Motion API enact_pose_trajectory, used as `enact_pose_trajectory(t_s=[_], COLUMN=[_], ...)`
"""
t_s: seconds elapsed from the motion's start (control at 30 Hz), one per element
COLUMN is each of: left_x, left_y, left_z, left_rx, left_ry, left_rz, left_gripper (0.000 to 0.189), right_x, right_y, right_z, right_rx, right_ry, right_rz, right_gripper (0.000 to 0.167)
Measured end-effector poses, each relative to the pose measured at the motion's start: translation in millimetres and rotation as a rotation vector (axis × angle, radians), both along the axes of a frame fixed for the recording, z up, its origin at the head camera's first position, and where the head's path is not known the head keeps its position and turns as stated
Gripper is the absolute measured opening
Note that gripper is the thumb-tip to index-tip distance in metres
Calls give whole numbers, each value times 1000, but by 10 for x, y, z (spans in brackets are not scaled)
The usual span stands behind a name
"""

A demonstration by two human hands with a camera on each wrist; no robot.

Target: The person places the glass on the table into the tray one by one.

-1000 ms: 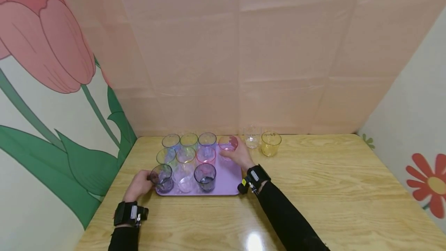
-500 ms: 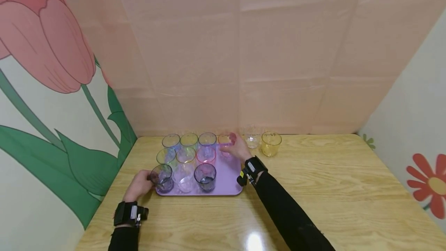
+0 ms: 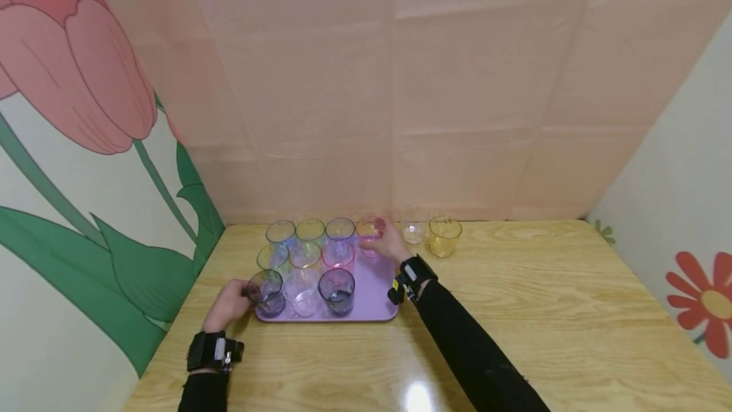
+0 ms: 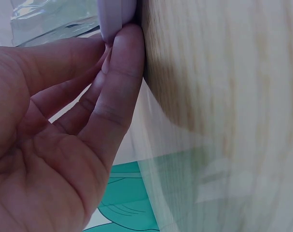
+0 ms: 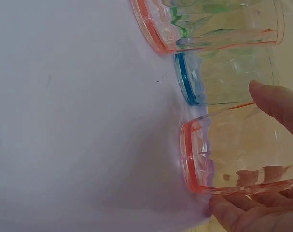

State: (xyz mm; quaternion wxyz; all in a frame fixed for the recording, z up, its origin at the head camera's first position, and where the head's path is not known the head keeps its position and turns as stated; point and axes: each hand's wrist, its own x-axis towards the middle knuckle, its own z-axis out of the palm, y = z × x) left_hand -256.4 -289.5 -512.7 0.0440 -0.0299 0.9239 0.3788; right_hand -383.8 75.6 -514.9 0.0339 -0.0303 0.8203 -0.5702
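Note:
On the table lies a lilac tray (image 3: 374,294) bearing several tinted drinking glasses. My left hand (image 3: 227,305) is at its front left corner, beside a dark grey glass (image 3: 266,294). The left wrist view shows the thumb and fingers pinching the edge of the tray (image 4: 111,19). At the back right corner, my right hand (image 3: 394,245) holds a pink glass (image 3: 368,228) by its sides, thumb on one side and fingers on the other. In the right wrist view this pink glass (image 5: 197,157) stands close to a blue-based glass (image 5: 187,79), its base at the tray surface.
Right of the tray, a clear glass (image 3: 414,229) and a yellow glass (image 3: 445,237) stand on the wooden table (image 3: 543,297). Another dark glass (image 3: 337,292) is at the tray's front, beside a clear one (image 3: 304,294). A pinkish sheet (image 3: 343,81) hangs behind the table.
My right hand has shifted slightly left and back with the pink glass, toward the back row of glasses. My left hand has stayed at the tray's edge.

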Motion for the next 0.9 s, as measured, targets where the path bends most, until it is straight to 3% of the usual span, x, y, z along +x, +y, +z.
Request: enact_pose_trajectory(t_s=[0.27,0.5,0.67,0.9], left_x=[2,1,-15,-18], left_y=[-4,-5,-11,-18], left_z=[-27,-41,-55,-55], left_rx=[34,32,49,34], left_ry=[23,24,40,46], left_rz=[-7,-12,-11,-21], left_gripper=[27,23,26,24], right_x=[17,50,61,168], right_y=[-4,18,51,140], right_z=[8,36,42,128], right_rx=[26,69,88,28], right_ry=[41,22,55,31], right_rz=[23,28,32,14], right_gripper=[83,106,113,112])
